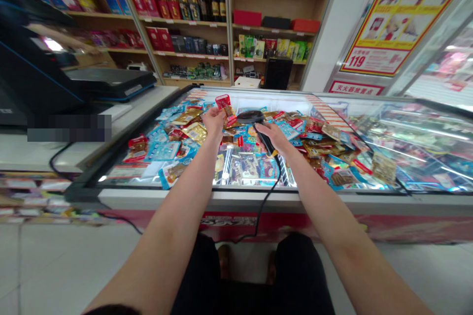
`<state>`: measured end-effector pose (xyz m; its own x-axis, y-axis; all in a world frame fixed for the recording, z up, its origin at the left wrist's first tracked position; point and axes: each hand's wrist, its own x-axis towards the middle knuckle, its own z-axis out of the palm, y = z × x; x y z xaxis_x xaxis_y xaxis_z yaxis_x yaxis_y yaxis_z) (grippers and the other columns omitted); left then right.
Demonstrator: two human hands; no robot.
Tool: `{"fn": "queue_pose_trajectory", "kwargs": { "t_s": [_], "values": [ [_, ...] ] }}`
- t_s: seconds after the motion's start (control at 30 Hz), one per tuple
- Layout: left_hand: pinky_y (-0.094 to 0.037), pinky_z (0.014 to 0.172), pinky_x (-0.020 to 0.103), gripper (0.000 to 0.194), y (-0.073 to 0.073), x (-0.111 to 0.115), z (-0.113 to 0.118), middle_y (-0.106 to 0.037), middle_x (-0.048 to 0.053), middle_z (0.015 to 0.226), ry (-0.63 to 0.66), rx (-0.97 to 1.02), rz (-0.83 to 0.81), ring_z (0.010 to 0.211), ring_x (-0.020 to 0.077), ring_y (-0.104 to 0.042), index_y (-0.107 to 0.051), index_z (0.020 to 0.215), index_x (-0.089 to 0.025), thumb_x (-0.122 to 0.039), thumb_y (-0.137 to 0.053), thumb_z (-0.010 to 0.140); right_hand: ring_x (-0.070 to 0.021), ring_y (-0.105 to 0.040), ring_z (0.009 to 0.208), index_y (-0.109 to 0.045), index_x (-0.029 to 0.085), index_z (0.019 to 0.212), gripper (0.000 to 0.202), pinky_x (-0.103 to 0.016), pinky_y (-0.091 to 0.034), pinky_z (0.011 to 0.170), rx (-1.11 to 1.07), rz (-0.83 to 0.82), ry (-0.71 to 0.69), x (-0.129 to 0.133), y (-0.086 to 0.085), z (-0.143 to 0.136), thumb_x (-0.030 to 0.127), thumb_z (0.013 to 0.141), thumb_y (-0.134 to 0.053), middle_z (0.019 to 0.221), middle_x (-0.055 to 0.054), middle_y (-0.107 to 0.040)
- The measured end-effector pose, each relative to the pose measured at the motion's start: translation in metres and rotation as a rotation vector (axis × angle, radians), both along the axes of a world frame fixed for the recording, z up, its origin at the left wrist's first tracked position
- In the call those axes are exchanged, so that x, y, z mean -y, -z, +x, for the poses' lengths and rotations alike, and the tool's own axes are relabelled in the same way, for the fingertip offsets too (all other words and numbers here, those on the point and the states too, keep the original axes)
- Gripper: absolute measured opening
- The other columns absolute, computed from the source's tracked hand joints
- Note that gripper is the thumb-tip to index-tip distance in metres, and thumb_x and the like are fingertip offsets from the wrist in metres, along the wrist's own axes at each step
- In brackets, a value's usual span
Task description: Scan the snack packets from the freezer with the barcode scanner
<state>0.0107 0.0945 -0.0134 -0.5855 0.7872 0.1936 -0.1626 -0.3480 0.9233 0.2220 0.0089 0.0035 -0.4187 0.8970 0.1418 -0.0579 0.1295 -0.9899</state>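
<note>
Between the fingers of my left hand (214, 122) is a red snack packet (225, 108) with a brown lower part, raised above the freezer's glass top. My right hand (272, 137) grips the handle of a black barcode scanner (252, 117), its head turned toward the packet. A black cable (265, 202) runs from the scanner handle down over the freezer's front edge. Loose packets in blue, gold and red lie spread around both hands, among them a blue packet (163, 150) to the left and a gold packet (195, 131) close to my left wrist.
A glass-topped chest freezer (254, 198) spans the front. On the left, a white counter (40, 157) carries a dark checkout machine (29, 59) with a flat scale plate (111, 81). Shelves of boxes and bottles (214, 2) stand behind, with a red and yellow poster (402, 15) at right.
</note>
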Motion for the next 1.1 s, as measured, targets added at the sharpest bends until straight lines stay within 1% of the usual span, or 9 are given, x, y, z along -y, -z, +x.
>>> {"fn": "queue_pose_trajectory", "kwargs": {
  "t_s": [0.17, 0.4, 0.57, 0.7, 0.77, 0.83, 0.93, 1.03, 1.1],
  "values": [
    [-0.052, 0.062, 0.023, 0.020, 0.002, -0.005, -0.001, -0.060, -0.004, 0.064, -0.005, -0.001, -0.006, 0.061, 0.0122, -0.061, -0.055, 0.072, -0.021, -0.014, -0.071, 0.062, -0.0115, -0.049, 0.034, -0.052, 0.021, 0.078, 0.045, -0.024, -0.041, 0.031, -0.007, 0.007, 0.000, 0.000, 0.000, 0.000, 0.061, 0.079, -0.073, 0.053, 0.002, -0.061],
    [-0.050, 0.063, 0.022, 0.018, -0.001, -0.001, 0.000, -0.061, -0.004, 0.066, 0.017, 0.013, -0.003, 0.061, 0.0111, -0.060, -0.056, 0.073, -0.020, -0.011, -0.068, 0.062, -0.0115, -0.051, 0.035, -0.055, 0.021, 0.082, 0.045, -0.023, -0.042, 0.032, -0.039, -0.009, 0.025, 0.000, -0.001, 0.001, 0.061, 0.077, -0.075, 0.054, 0.002, -0.062],
    [-0.050, 0.063, 0.022, 0.022, -0.004, 0.006, 0.002, -0.060, -0.004, 0.065, 0.075, 0.004, -0.022, 0.062, 0.0114, -0.061, -0.055, 0.073, -0.019, -0.015, -0.073, 0.061, -0.0118, -0.050, 0.033, -0.054, 0.021, 0.073, 0.048, -0.024, -0.040, 0.030, -0.059, -0.033, 0.107, -0.002, -0.002, 0.001, 0.063, 0.076, -0.076, 0.051, 0.001, -0.060],
    [-0.050, 0.062, 0.022, 0.025, -0.005, 0.013, 0.009, -0.060, -0.004, 0.065, 0.112, 0.031, -0.064, 0.060, 0.0102, -0.061, -0.055, 0.074, -0.019, -0.015, -0.077, 0.062, -0.0126, -0.050, 0.033, -0.053, 0.021, 0.071, 0.047, -0.024, -0.040, 0.029, -0.118, -0.085, 0.246, -0.006, -0.005, 0.006, 0.062, 0.077, -0.078, 0.050, 0.001, -0.059],
    [-0.050, 0.061, 0.022, 0.029, -0.004, 0.017, 0.015, -0.058, -0.005, 0.063, 0.154, 0.030, -0.080, 0.058, 0.0099, -0.060, -0.054, 0.073, -0.019, -0.016, -0.081, 0.061, -0.0125, -0.050, 0.034, -0.054, 0.022, 0.071, 0.046, -0.024, -0.040, 0.030, -0.162, -0.083, 0.313, -0.008, -0.008, 0.013, 0.060, 0.079, -0.076, 0.050, 0.001, -0.059],
    [-0.050, 0.059, 0.022, 0.032, -0.005, 0.022, 0.025, -0.057, -0.005, 0.062, 0.213, 0.023, -0.090, 0.057, 0.0095, -0.060, -0.055, 0.073, -0.018, -0.017, -0.084, 0.061, -0.0124, -0.050, 0.034, -0.056, 0.021, 0.075, 0.043, -0.024, -0.040, 0.031, -0.197, -0.073, 0.349, -0.009, -0.012, 0.022, 0.059, 0.082, -0.074, 0.051, 0.001, -0.060],
    [-0.051, 0.060, 0.022, 0.029, -0.007, 0.027, 0.045, -0.059, -0.004, 0.061, 0.300, 0.037, -0.126, 0.056, 0.0095, -0.061, -0.056, 0.071, -0.017, -0.012, -0.083, 0.062, -0.0130, -0.051, 0.036, -0.059, 0.021, 0.082, 0.040, -0.025, -0.040, 0.032, -0.239, -0.039, 0.402, -0.010, -0.016, 0.039, 0.057, 0.081, -0.075, 0.054, 0.001, -0.061],
    [-0.054, 0.069, 0.025, 0.025, -0.013, 0.024, 0.071, -0.062, -0.002, 0.062, 0.357, 0.105, -0.141, 0.062, 0.0114, -0.065, -0.057, 0.070, -0.016, -0.008, -0.080, 0.064, -0.0135, -0.052, 0.036, -0.060, 0.020, 0.084, 0.039, -0.026, -0.041, 0.031, -0.267, -0.018, 0.469, -0.011, -0.017, 0.056, 0.057, 0.081, -0.073, 0.053, 0.002, -0.061],
    [-0.056, 0.077, 0.028, 0.023, -0.016, 0.019, 0.091, -0.066, 0.000, 0.066, 0.400, 0.119, -0.115, 0.070, 0.0140, -0.069, -0.059, 0.071, -0.016, -0.009, -0.080, 0.066, -0.0137, -0.053, 0.037, -0.060, 0.020, 0.086, 0.040, -0.026, -0.042, 0.031, -0.286, -0.001, 0.508, -0.011, -0.016, 0.067, 0.057, 0.081, -0.073, 0.054, 0.003, -0.061]
  ]
}}
